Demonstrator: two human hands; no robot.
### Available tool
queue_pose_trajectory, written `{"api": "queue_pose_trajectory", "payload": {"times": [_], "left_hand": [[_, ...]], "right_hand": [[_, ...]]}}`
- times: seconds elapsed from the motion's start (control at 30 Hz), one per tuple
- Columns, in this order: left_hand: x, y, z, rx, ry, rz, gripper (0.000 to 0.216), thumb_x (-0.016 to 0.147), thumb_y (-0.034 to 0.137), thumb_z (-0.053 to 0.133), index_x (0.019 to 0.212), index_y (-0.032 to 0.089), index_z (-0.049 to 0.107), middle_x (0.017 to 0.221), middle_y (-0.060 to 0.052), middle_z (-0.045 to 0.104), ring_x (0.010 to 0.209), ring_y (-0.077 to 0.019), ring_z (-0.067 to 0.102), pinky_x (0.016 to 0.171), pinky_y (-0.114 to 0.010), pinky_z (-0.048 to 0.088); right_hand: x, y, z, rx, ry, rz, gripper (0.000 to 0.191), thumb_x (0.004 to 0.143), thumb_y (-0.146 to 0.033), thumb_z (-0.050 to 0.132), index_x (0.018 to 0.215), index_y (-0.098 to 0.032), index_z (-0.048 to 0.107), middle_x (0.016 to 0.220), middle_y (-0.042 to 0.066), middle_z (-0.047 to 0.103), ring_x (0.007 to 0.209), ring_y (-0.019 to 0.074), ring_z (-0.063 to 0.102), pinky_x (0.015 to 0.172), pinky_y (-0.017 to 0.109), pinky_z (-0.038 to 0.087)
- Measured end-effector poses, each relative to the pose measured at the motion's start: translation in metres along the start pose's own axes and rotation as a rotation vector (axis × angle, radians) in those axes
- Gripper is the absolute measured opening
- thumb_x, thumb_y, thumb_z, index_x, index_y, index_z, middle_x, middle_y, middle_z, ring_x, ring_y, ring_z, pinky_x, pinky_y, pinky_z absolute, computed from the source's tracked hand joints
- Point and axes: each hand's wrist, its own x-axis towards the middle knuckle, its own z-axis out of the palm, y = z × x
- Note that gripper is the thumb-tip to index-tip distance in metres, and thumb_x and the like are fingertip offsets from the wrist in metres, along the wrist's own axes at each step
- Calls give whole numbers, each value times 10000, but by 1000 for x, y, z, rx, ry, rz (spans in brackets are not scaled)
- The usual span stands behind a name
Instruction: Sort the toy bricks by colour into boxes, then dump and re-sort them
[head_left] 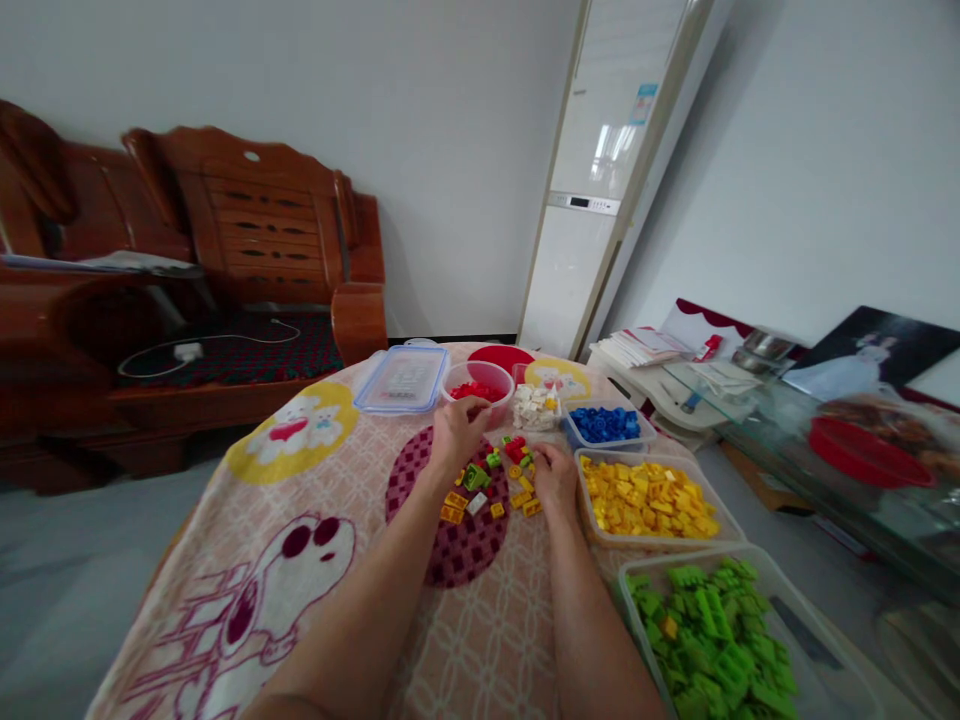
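Observation:
My left hand (460,432) reaches over the near rim of a round clear bowl (504,408) that holds red toy bricks (478,391). Its fingers are bent and pressed together; what they hold, if anything, is hidden. On the table in front lies a loose pile of mixed bricks: a green brick (475,477), yellow bricks (452,508), a white brick (477,503) and red bricks (514,449). At the pile's right edge is my right hand (555,480), its fingers curled in against the bricks. I cannot see what is between them.
White bricks (535,407) sit behind the pile. Along the right stand tubs of blue bricks (604,424), yellow bricks (649,500) and green bricks (712,630). A clear lid (403,378) lies left of the bowl. A glass table (787,440) stands to the right.

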Motion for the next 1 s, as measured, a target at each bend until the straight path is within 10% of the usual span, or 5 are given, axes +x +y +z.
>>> {"api": "queue_pose_trajectory", "payload": {"times": [0.23, 0.7, 1.0], "left_hand": [[9, -27, 0, -220, 133, -262, 297, 805, 335, 564, 961, 139, 725, 578, 9, 665, 517, -134, 621, 590, -230, 493], [8, -14, -1, 133, 132, -111, 307, 861, 335, 586, 1100, 206, 729, 756, -34, 732, 699, -159, 642, 691, -241, 425], [3, 0, -2, 128, -316, 171, 162, 775, 165, 607, 791, 156, 768, 701, -29, 721, 627, -136, 608, 626, -219, 428]], "right_hand": [[0, 2, 0, -27, -5, -4, 289, 781, -230, 483, 840, -169, 759, 872, 96, 749, 855, 237, 668, 834, 336, 490], [1, -1, -3, -52, -10, -33, 290, 765, -218, 490, 831, -164, 767, 879, 101, 756, 847, 237, 677, 839, 339, 502], [2, 1, -3, -65, -16, -62, 277, 761, -239, 497, 808, -180, 764, 853, 109, 751, 835, 254, 675, 822, 363, 507]]}}
